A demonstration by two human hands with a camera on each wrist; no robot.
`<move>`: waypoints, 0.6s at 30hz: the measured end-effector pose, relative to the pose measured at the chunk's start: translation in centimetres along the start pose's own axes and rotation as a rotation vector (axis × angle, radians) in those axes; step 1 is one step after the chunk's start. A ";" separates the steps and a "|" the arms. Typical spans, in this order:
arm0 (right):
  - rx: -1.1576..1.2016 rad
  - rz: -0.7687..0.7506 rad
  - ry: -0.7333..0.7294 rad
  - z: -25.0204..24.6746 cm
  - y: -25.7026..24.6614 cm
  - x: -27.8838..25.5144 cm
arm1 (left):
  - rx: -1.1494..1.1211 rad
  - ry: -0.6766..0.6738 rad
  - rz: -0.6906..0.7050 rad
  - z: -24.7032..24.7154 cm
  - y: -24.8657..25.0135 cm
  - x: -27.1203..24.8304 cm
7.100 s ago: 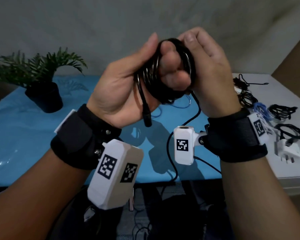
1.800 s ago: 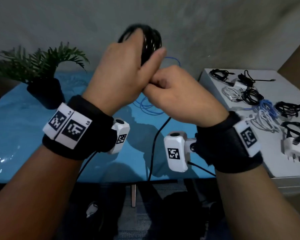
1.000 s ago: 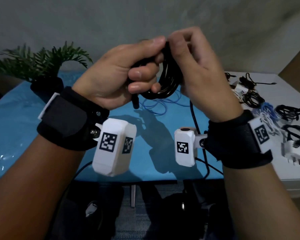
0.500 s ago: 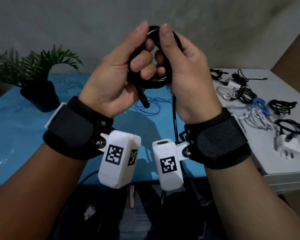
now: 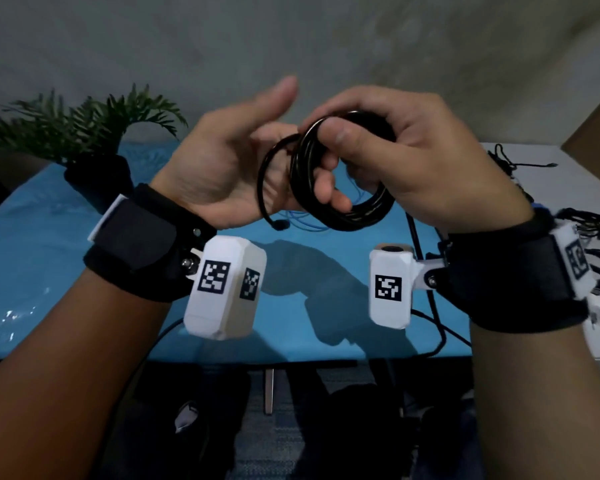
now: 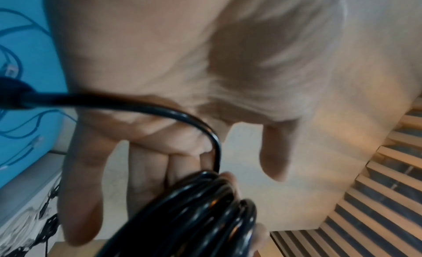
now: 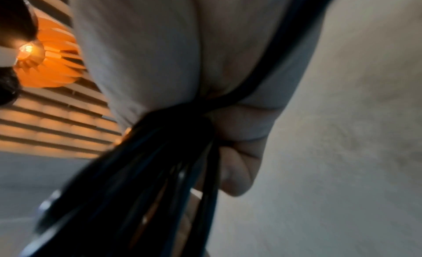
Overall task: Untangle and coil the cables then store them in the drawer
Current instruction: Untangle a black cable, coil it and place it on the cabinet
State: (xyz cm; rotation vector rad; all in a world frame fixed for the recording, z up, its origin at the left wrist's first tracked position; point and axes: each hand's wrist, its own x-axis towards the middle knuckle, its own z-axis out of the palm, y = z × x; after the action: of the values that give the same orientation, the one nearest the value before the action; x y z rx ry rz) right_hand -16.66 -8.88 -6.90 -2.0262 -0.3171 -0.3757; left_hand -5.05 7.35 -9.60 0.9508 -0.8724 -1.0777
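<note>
Hands meet at the centre of the head view, raised above the blue bench (image 5: 66,271). The right hand (image 5: 420,161) has its grip closed round a black cable coil (image 5: 347,209): the thumb presses on the top of the loops and the fingers curl over them from behind. In the right wrist view the same bundle of black strands (image 7: 160,170) runs out from under the palm (image 7: 141,53), pinched tight.

The left hand (image 5: 222,168) is palm up with a loose, spread grip, the thumb pointing up and away. Its fingers (image 5: 326,188) reach through the ring of the coil and support it without clamping. One loose turn of the cable stands apart to the left of the bundle and ends in a black plug (image 5: 280,224) hanging just below the palm. The left wrist view shows that single strand (image 6: 160,111) arching across the open palm (image 6: 171,44) into the coil (image 6: 194,215), which lies against the fingertips.

A further length of black cable drops from the coil past the right wrist towards the lower edge of the bench.

Behind the hands a blue cable (image 5: 305,220) lies on the bench. A potted plant (image 5: 90,133) stands at upper left. At the right edge, a white cabinet top (image 5: 568,174) carries several other bundled cables (image 5: 589,220).
</note>
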 end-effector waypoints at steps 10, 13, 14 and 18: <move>0.140 -0.001 0.081 -0.9 -0.7 -0.9 | -0.140 0.042 0.164 4.1 -0.9 1.5; 0.247 0.008 0.175 -0.9 -0.3 -0.6 | -0.236 0.012 0.163 5.0 -0.8 1.8; 0.259 0.012 0.214 -0.8 -0.1 -0.5 | -0.263 0.008 0.143 5.3 -0.9 1.9; 0.210 -0.002 0.311 -0.6 0.5 -0.2 | -0.322 0.060 0.122 5.6 -1.2 2.2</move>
State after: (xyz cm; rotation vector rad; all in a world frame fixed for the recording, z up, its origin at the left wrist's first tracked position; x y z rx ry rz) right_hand -16.71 -9.62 -7.13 -1.7311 -0.1578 -0.6236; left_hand -10.08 3.92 -8.54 0.6496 -0.6735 -1.0415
